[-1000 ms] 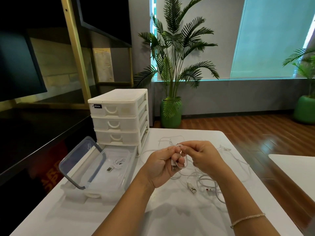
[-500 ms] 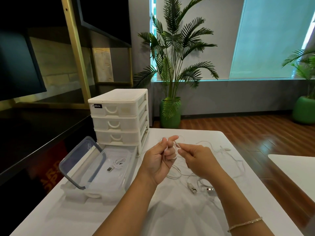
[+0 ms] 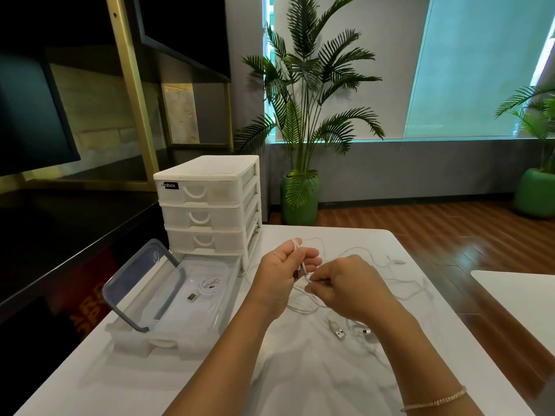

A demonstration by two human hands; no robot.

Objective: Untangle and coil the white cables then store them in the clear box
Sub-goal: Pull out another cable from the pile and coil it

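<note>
A white cable (image 3: 302, 267) is wound around the fingers of the left hand (image 3: 280, 279), which curls on the loops above the white table (image 3: 210, 379). The right hand (image 3: 350, 288) pinches the same cable just beside it. More white cables (image 3: 399, 291) lie tangled on the table behind and under the hands, two USB plugs (image 3: 339, 333) showing. To the left, the clear box (image 3: 180, 334) stands open, its lid (image 3: 144, 283) tilted up, with one coiled cable (image 3: 207, 286) inside, in front of a white drawer unit (image 3: 210, 205).
</note>
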